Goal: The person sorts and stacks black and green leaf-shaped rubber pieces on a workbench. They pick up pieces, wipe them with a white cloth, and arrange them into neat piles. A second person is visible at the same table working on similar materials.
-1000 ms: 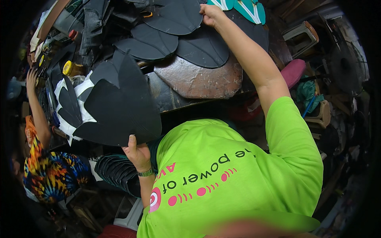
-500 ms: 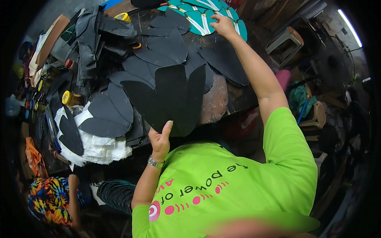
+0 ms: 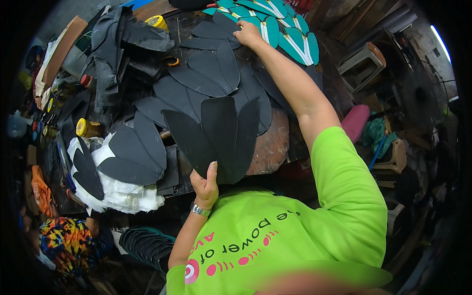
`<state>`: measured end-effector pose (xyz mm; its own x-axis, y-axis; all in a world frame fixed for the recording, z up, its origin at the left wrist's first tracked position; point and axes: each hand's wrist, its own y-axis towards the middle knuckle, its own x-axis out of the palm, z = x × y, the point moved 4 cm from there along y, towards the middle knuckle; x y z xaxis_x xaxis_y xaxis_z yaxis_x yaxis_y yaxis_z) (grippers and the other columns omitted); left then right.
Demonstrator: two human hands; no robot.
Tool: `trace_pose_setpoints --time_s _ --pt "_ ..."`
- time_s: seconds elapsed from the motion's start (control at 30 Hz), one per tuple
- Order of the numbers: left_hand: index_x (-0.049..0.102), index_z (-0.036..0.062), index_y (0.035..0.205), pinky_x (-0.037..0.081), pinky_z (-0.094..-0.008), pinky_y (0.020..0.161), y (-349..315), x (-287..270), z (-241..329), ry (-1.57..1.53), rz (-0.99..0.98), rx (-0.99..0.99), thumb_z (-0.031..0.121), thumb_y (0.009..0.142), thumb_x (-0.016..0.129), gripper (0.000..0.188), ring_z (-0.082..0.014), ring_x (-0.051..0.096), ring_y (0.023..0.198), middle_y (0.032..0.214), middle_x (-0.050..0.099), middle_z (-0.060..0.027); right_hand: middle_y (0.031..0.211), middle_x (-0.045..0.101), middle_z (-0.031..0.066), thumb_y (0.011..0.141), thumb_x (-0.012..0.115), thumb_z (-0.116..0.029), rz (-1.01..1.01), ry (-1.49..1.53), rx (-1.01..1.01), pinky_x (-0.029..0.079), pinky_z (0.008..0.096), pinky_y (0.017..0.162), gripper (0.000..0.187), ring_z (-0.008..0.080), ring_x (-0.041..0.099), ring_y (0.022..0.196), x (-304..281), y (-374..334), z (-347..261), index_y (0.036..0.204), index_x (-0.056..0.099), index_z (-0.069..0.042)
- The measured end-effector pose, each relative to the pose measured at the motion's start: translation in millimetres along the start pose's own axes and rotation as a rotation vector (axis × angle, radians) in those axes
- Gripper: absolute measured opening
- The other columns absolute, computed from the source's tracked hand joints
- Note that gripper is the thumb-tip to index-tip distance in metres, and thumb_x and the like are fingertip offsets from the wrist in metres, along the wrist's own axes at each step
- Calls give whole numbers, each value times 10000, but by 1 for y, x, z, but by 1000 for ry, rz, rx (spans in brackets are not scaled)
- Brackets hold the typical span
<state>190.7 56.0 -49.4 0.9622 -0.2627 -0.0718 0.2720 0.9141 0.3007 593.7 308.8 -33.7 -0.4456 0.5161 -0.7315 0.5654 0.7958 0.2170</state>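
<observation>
My left hand (image 3: 204, 188), with a watch on its wrist, grips a black lobed panel (image 3: 218, 132) by its lower end, thumb on top. The panel stands out in front of my body, its three petal-like lobes pointing away from me. My right hand (image 3: 249, 35) reaches far across the table, fingers bent together. Its fingertips meet a black cut piece (image 3: 227, 23) beside the teal panels (image 3: 301, 45), which carry white and yellow strips. What the fingers hold, if anything, is hidden. More black lobed panels (image 3: 209, 69) overlap on the table between my hands.
White cloth (image 3: 132, 191) lies at the table's left front under other black panels. Yellow-lidded jars (image 3: 88, 128) and a heap of black material (image 3: 110, 54) stand leftward. Plastic stools (image 3: 364, 66) and a fan (image 3: 425, 88) are at right. Another person (image 3: 66, 241) is at lower left.
My right hand has moved left, from the teal panels to the black piece beside them. My left hand still holds the lobed panel, now slightly lower and to the right in view.
</observation>
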Motion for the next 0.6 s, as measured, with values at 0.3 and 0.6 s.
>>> trace_pose_setpoints --time_s 0.3,0.6 --pt "621 -62 1132 463 -307 884 -5 -2 -6 -39 -89 -76 72 978 564 211 -169 600 961 1090 671 -101 837 714 124 866 582 -13 85 176 12 531 279 511 406 161 695 641 -5 6 42 1264 631 -70" --pt "636 -52 1088 476 -311 828 -2 0 0 22 -95 -60 83 969 581 188 -176 620 899 1038 690 -114 745 715 150 855 749 -294 -351 235 116 509 284 464 623 179 671 518 -12 -45 -7 1372 517 -35"
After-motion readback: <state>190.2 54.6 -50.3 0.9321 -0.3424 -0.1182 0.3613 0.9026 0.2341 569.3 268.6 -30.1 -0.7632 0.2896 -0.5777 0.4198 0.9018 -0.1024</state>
